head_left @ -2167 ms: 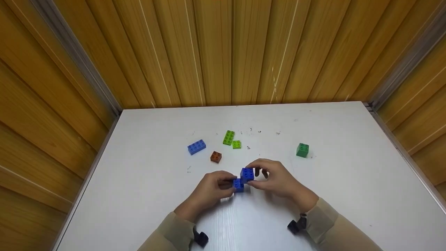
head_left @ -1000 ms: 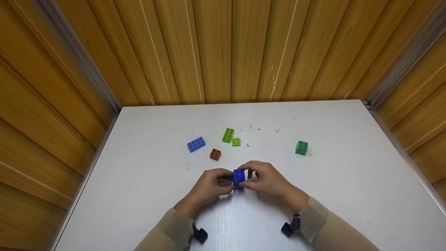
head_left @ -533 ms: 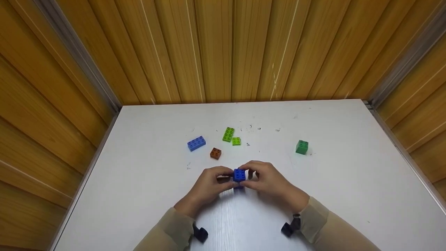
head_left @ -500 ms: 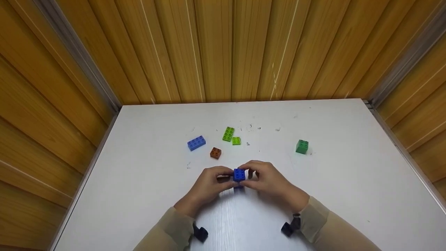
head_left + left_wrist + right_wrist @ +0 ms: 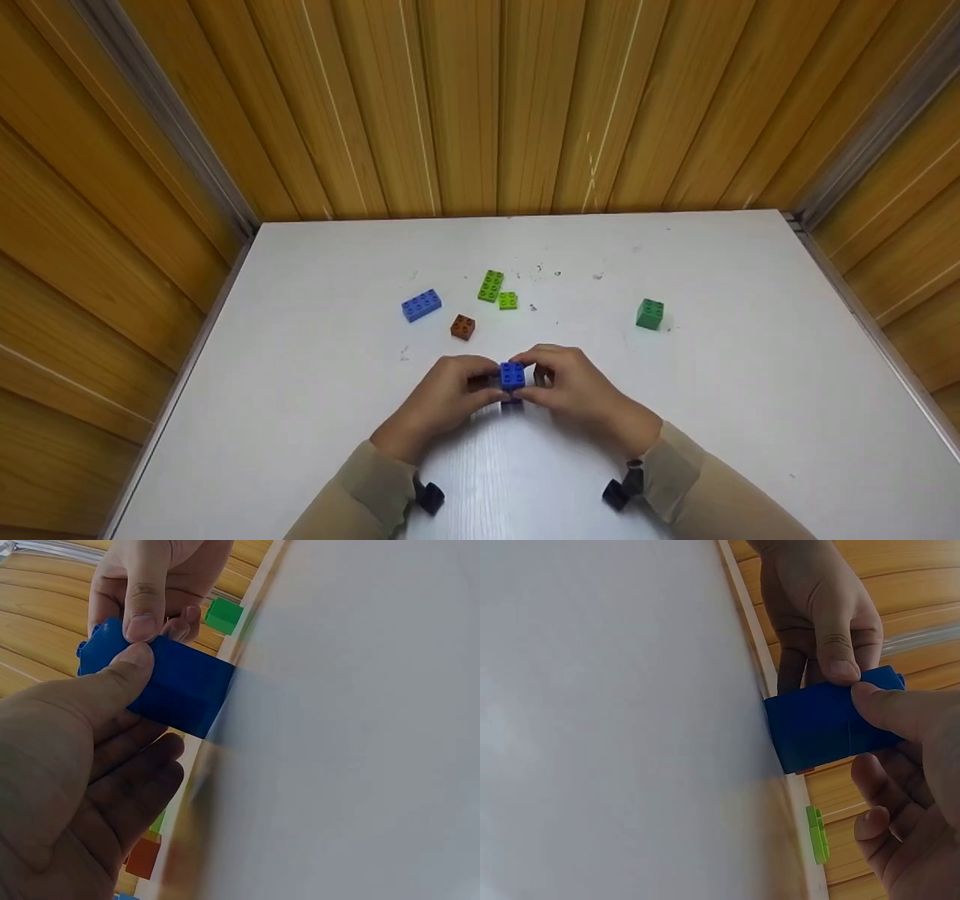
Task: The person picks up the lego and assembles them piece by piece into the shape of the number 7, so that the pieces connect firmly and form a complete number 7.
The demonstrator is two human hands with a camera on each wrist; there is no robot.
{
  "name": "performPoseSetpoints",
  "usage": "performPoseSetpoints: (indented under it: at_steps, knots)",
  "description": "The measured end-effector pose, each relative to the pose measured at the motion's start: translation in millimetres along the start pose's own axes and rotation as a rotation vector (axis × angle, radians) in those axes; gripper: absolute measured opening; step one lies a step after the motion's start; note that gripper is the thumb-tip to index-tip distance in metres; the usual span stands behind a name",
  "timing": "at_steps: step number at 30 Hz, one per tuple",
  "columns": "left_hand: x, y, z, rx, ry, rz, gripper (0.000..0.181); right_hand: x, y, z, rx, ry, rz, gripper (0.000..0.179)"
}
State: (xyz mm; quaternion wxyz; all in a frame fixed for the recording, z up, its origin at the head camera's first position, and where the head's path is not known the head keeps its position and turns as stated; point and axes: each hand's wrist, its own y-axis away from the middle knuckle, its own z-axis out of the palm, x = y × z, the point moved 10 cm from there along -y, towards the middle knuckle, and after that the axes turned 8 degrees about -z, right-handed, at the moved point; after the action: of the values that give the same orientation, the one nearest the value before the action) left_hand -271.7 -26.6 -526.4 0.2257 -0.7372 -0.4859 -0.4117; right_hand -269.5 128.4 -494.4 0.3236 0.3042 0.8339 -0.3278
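Note:
Two dark blue toy building bricks stand stacked on the table in front of me, the upper brick (image 5: 512, 375) squarely over the lower brick (image 5: 810, 720). A thin seam between them shows in the right wrist view. My left hand (image 5: 450, 394) pinches the stack from the left, thumb on its near face. From the right, my right hand (image 5: 574, 390) pinches the upper brick between thumb and fingers. Both thumb tips lie side by side near the top of the stack in the wrist views. From the head view, the lower brick is mostly hidden.
On the white table (image 5: 300, 420) beyond the hands lie a lighter blue long brick (image 5: 421, 305), a brown brick (image 5: 463, 327), a lime long brick (image 5: 491, 286) and a small lime brick (image 5: 508, 301). A green brick (image 5: 649, 313) stands farther right. Wood-look panels (image 5: 457, 112) enclose the table.
The right hand has brought the upper blue brick left, from beside and above the lower one onto it. The left thumb has shifted from the lower brick up the stack.

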Motion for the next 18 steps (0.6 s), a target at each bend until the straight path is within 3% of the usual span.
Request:
performPoseSetpoints:
  at_steps: [5,12,18]
  knots:
    - [1.6,2.9,-2.2,-0.007,-0.003,0.007,0.024,0.4,-2.6,2.6,-0.015,0.004,0.006,0.033]
    - [-0.8,4.7,0.9,0.000,-0.012,-0.085,0.030,5.0,-0.7,2.1,-0.022,0.024,0.035,0.033]
    - [10.2,5.0,-1.7,0.029,0.095,-0.067,0.034,5.3,1.1,1.1,-0.016,0.032,0.044,0.034]
